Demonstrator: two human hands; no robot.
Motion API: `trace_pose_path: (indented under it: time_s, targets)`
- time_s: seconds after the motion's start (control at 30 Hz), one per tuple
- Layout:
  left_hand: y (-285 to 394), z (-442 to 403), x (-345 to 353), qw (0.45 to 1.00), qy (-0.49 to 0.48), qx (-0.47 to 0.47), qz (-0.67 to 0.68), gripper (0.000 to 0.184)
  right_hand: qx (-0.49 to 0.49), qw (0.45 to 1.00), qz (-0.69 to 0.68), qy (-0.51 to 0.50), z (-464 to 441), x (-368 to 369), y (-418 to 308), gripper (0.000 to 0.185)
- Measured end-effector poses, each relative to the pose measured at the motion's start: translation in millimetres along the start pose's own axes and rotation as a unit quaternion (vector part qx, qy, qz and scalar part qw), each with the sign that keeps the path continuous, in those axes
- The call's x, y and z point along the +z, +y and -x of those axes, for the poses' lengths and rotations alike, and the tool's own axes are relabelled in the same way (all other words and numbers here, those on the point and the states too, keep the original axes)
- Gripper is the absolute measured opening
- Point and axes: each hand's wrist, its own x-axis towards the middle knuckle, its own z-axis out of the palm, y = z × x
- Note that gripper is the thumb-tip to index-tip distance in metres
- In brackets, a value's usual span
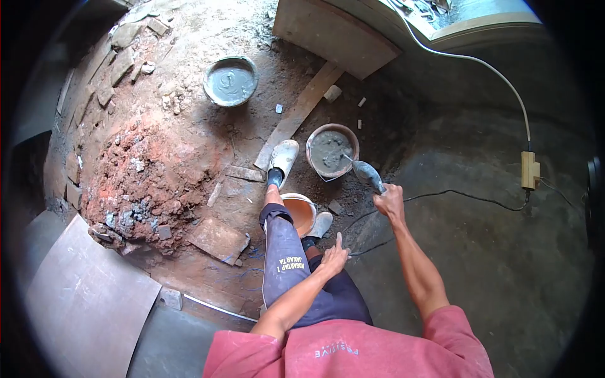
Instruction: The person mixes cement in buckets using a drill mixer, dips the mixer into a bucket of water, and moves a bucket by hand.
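Note:
My right hand (389, 203) is closed around a grey, mortar-coated tool like a trowel (367, 175). The tool's far end reaches over the rim of a round bucket (357, 148) holding lumpy grey mortar (330, 151). My left hand (334, 258) is by my thigh, its index finger stretched out and the other fingers partly bent, with nothing visible in it. Between my feet stands an orange-lined bucket (301, 214). Farther off, another bucket (230, 80) contains smoother wet grey mix.
A rubble heap (142, 183) lies at the left, near a large board (88, 296). A plank (302, 113) runs toward my shoe (285, 156). Black cable (450, 191) crosses the floor to a yellow socket box (530, 170). A panel (334, 31) stands ahead.

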Motion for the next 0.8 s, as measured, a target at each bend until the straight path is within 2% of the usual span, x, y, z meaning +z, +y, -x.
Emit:
trace_pose_path:
  time_s: [0.1,0.23,0.4,0.53,0.6,0.63,0.67,0.73,0.8]
  targets:
    - [0.8,7.2,7.0,0.998,-0.048,0.044,-0.010,0.038,-0.017,1.000,-0.010,-0.015,8.2,-7.7,-4.9,0.024]
    - [2.5,7.7,24.5,0.996,-0.023,0.084,0.031,0.048,-0.025,0.999,-0.018,-0.020,26.0,-40.7,-12.0,0.023]
    - [8.9,8.0,16.8,0.994,-0.041,0.086,0.049,0.049,-0.011,0.999,-0.020,-0.037,36.2,-59.1,-32.2,0.023]
    - [8.4,10.6,18.6,0.993,-0.044,0.086,0.062,0.049,-0.031,0.998,-0.030,-0.044,18.4,-22.9,-27.7,0.024]
    - [6.4,13.0,14.0,0.993,-0.038,0.093,0.066,0.049,-0.023,0.999,-0.029,-0.026,1.9,8.1,-21.2,0.024]
    - [4.6,16.4,13.7,0.992,-0.039,0.101,0.072,0.049,-0.065,0.998,0.003,0.013,-2.4,16.4,-21.0,0.024]
    - [0.7,16.8,11.6,0.992,-0.041,0.099,0.069,0.049,-0.063,0.998,-0.001,0.013,-3.7,19.3,-17.6,0.024]
    - [1.3,15.3,14.8,0.991,-0.076,0.092,0.067,0.050,-0.049,0.997,-0.063,0.006,0.4,5.5,-23.6,0.021]
    - [3.0,10.4,5.5,0.992,-0.065,0.095,0.052,0.051,-0.077,0.996,-0.046,0.006,4.3,-23.4,-32.0,0.021]
